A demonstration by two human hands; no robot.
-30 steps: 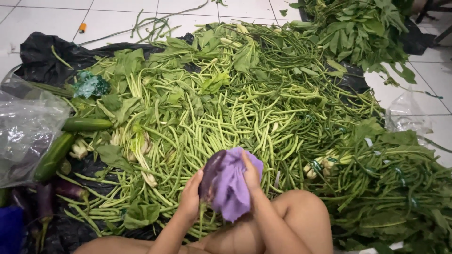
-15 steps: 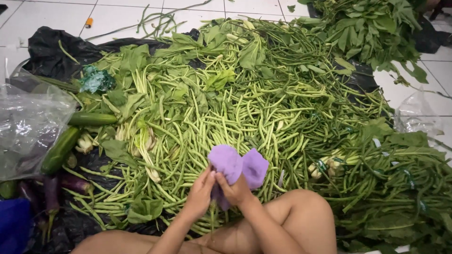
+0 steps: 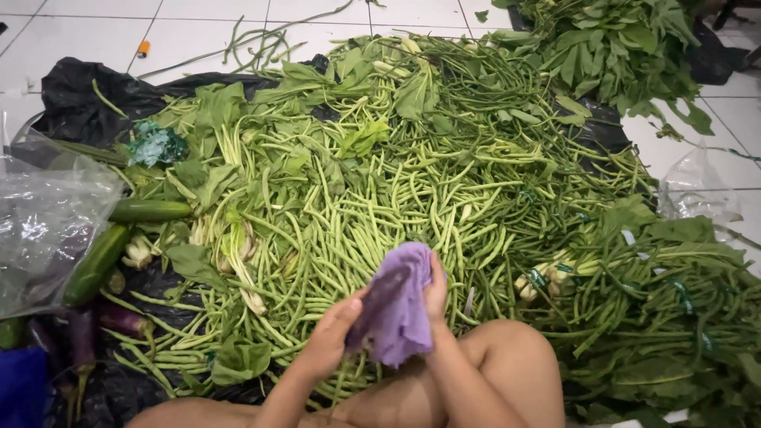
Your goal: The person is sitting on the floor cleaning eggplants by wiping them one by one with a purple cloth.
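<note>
A purple cloth [image 3: 400,305] hangs between both hands just above my knee. My left hand [image 3: 331,339] pinches its lower left side. My right hand [image 3: 437,292] grips its right edge, the fingers partly hidden behind the fabric. Directly beyond the hands lies a big heap of long green beans [image 3: 372,206] mixed with leafy greens, spread over black plastic sheeting [image 3: 83,99] on a white tiled floor.
Two cucumbers [image 3: 119,238] and dark eggplants [image 3: 95,325] lie at the left beside a clear plastic bag [image 3: 43,218]. Bundled darker beans [image 3: 658,293] fill the right side. A pile of leafy greens [image 3: 618,47] sits at the top right. My bare knee [image 3: 511,368] is at the bottom.
The cloth was spread flat between both hands half a second ago; now it is gathered and hangs lower, with my left hand shifted down and left.
</note>
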